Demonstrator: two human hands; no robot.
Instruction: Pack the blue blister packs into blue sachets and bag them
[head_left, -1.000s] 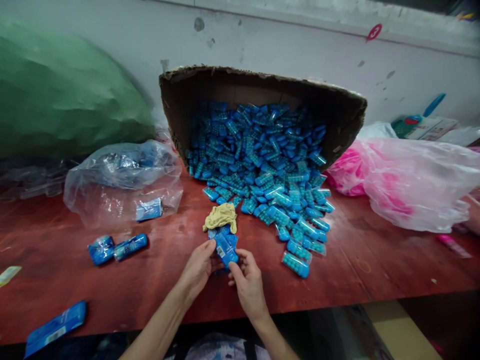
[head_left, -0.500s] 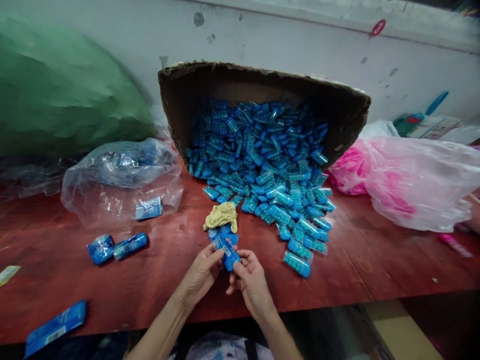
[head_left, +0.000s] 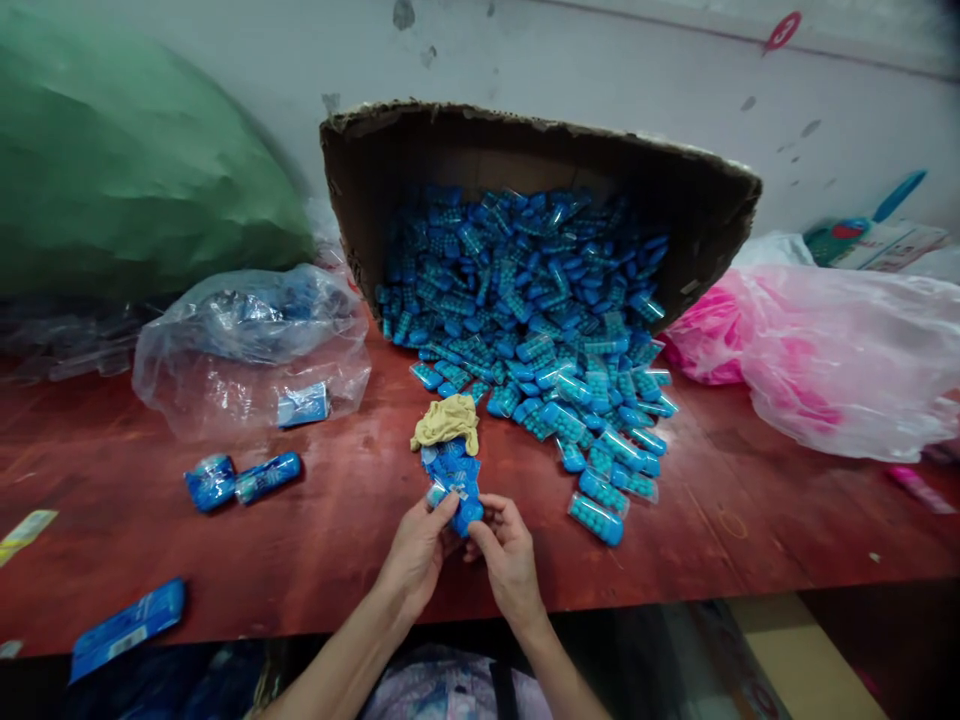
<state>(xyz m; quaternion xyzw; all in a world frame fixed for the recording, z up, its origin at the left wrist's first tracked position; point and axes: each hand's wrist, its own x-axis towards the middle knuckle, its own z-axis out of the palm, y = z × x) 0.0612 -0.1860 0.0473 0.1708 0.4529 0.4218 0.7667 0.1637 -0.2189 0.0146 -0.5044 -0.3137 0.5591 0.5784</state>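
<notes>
I have both hands together near the front edge of the bench (head_left: 225,560), about midway along it. My left hand (head_left: 417,553) and right hand (head_left: 510,556) are each curled, fingertips pinched onto the same small blue pack (head_left: 459,503), which I hold just above the red bench top. The left thumb and forefinger grip its left end, and the right hand closes on its lower right side; neither hand is open.

Just behind the pack, a little farther from the front edge, lies a short stack of blue packs (head_left: 452,464) with a crumpled yellow cloth (head_left: 447,423) resting at its far end. Whether the held pack touches that stack, I cannot tell.

Behind the cloth, toward the back edge, a cardboard box (head_left: 705,215) lies tipped on its side against the wall, and a heap of blue capsule packs (head_left: 540,320) spills out of it across the bench, trailing toward my right hand.

Toward the left end sits a clear plastic bag (head_left: 240,350) with blue items inside; two loose blue packs (head_left: 241,479) lie in front of it, and a flat blue wrapper (head_left: 126,628) sits at the front left corner. A pink-filled plastic bag (head_left: 817,350) lies toward the right end.
</notes>
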